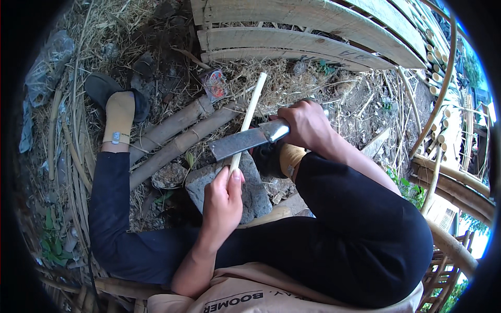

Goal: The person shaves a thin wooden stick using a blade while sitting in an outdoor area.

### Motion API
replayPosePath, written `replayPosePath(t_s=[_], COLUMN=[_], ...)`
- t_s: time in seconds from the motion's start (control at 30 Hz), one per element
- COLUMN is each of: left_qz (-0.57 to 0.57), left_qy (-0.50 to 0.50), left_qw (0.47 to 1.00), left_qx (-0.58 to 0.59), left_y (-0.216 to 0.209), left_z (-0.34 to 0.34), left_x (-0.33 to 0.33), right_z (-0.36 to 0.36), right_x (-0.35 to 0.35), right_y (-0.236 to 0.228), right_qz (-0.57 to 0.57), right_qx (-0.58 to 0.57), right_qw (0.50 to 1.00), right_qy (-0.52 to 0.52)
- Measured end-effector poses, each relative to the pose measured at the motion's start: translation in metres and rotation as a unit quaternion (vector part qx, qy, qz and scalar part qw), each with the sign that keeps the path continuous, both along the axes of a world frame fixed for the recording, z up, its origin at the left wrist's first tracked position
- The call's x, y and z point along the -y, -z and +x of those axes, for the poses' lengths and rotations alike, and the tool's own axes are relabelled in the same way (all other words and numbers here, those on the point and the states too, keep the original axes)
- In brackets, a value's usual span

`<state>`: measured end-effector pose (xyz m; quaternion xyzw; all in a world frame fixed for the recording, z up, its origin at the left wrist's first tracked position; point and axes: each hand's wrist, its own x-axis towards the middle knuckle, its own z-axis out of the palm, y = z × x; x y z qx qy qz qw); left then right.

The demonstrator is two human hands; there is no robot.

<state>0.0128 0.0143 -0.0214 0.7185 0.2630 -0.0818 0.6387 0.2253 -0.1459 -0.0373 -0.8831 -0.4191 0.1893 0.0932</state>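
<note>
My left hand [223,201] is closed around the near end of a pale bamboo strip [253,107], which points up and away from me. My right hand [308,124] grips the handle of a broad-bladed machete [240,143]. Its blade lies across the strip, a little beyond my left thumb, and seems to touch it. Beneath the blade and my left hand sits a grey stone block [251,190]. The machete's handle is mostly hidden inside my right fist.
Two thick bamboo poles [175,128] lie left of the stone. Wooden slats [292,39] stand at the far side. Cut bamboo poles [443,125] are stacked at the right. Straw and a crumpled wrapper [214,84] litter the ground. My legs [360,224] bend around the stone.
</note>
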Motion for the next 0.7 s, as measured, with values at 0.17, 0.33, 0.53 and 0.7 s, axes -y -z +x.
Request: replayPosePath(t_s=[0.17, 0.33, 0.53, 0.7], left_qz=[0.114, 0.122, 0.111, 0.056], left_qy=[0.031, 0.006, 0.022, 0.038], left_qw=[0.993, 0.992, 0.994, 0.997], left_qx=[0.014, 0.021, 0.003, 0.022], left_y=[-0.008, -0.017, -0.025, -0.034], left_z=[0.0, 0.0, 0.002, -0.015], left_x=[0.005, 0.003, 0.004, 0.01], right_z=[0.002, 0.016, 0.03, 0.061], right_x=[0.004, 0.011, 0.024, 0.041], right_y=[0.004, 0.004, 0.007, -0.013], right_qz=[0.046, 0.046, 0.041, -0.039], right_qx=[0.033, 0.063, 0.121, 0.198], right_qw=[0.998, 0.995, 0.985, 0.971], right_qy=[0.012, 0.059, 0.112, 0.127])
